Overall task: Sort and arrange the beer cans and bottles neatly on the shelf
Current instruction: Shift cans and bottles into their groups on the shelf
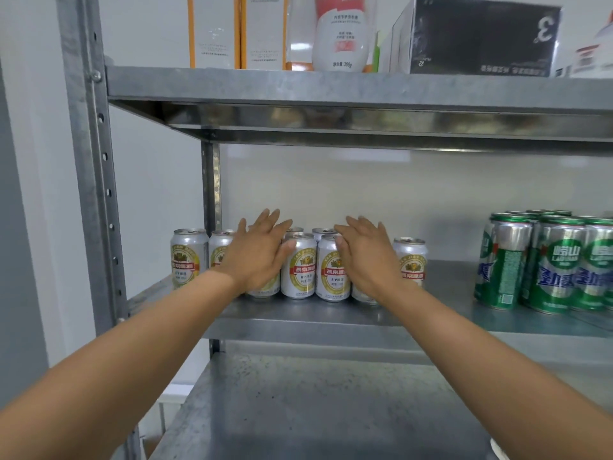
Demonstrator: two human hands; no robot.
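Several short silver beer cans (300, 268) with gold and red labels stand in rows at the left of the middle metal shelf (447, 290). My left hand (258, 250) lies flat with straight fingers over the cans left of centre. My right hand (368, 257) lies flat with straight fingers over the cans right of centre. One silver can (411, 260) stands just right of my right hand, another (187, 257) at the far left. Tall green and silver cans (557, 263) are grouped at the shelf's right end.
The upper shelf (331, 86) carries white and orange boxes (215, 31), a white bottle (341, 34) and a dark box (481, 38). A steel upright (96, 194) stands at the left. A lower shelf board (315, 410) lies below my arms.
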